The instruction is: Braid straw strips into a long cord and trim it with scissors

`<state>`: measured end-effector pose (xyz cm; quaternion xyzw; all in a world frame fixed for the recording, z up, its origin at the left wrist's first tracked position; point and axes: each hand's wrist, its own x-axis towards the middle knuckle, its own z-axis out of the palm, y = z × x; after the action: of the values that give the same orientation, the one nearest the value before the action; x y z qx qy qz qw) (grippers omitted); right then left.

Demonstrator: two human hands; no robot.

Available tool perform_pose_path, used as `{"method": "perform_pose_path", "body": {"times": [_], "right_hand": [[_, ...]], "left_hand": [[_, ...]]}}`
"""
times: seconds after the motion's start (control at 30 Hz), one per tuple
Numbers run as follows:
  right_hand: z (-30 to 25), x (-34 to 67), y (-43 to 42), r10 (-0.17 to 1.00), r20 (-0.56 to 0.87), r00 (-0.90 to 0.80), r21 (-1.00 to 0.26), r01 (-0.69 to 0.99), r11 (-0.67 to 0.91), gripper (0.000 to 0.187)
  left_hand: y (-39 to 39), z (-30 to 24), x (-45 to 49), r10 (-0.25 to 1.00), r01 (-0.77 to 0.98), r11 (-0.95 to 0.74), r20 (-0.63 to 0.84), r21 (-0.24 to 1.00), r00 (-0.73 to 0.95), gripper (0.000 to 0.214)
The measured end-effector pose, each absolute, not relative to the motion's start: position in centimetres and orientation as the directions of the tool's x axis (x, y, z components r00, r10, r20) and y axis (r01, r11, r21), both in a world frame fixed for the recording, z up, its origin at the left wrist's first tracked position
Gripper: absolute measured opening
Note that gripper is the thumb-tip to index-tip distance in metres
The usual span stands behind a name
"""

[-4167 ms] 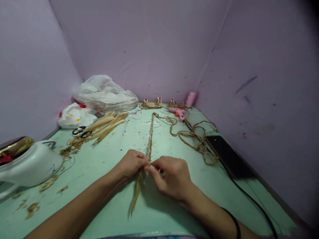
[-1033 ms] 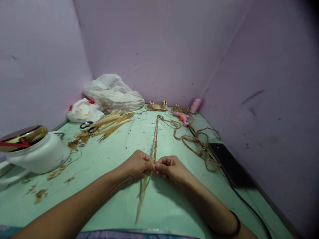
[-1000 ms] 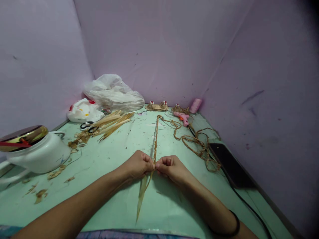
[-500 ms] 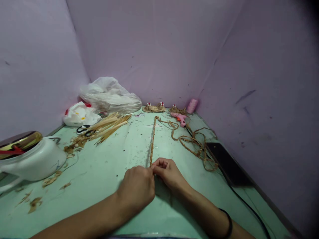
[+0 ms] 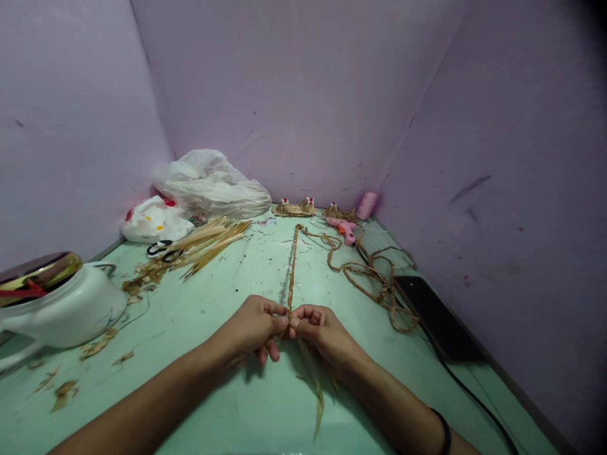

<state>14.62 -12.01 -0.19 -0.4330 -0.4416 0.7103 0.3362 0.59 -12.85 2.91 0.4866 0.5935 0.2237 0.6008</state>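
A brown braided cord (image 5: 293, 268) of dried plant fibre runs straight toward me down the middle of the table. Its near end is pinched between my left hand (image 5: 258, 325) and my right hand (image 5: 322, 332), which meet at the same spot. On the left, thumb and forefinger grip the cord while the other fingers hang lower. My right thumb and fingertips press together on it from the other side. Loose pale strands (image 5: 317, 404) trail from below my right hand. The cord's far part is hooked near the back and continues as loose coils (image 5: 365, 278) on the right.
Dried strips (image 5: 213, 243) and scissors (image 5: 165, 249) lie at the left, near a white pot (image 5: 66, 309). Plastic bags (image 5: 208, 183) fill the back left. A pink glue gun (image 5: 344, 229), thread spool (image 5: 367, 205) and woven pieces (image 5: 294, 210) stand behind; a phone (image 5: 436, 316) lies right.
My left hand has turned from a closed fist, back upward, to a pinch with the thumb showing. Loose strands now show below the right hand, which stays at the cord's end.
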Motion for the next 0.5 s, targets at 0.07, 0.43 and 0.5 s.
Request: {"method": "perform_pose_path", "body": {"times": [0.07,0.43,0.5], "right_hand": [[-0.4,14.6,-11.9,0.862,-0.289,-0.416,-0.932,-0.082,-0.352,0.018],[-0.3,15.7,-12.3,0.934,0.004,-0.356,-0.781,0.583,0.225,0.015],[0.2,16.0,-12.5,0.944,-0.017,-0.329,-0.726,0.653,0.215,0.017]], "left_hand": [[-12.6,2.2,0.7,0.804,0.221,0.491,-0.536,0.843,0.259,0.018],[-12.7,0.3,1.3,0.896,0.279,0.396,-0.434,0.875,0.089,0.011],[-12.7,0.0,1.3,0.907,0.31,0.369,-0.412,0.876,0.084,0.011]]}}
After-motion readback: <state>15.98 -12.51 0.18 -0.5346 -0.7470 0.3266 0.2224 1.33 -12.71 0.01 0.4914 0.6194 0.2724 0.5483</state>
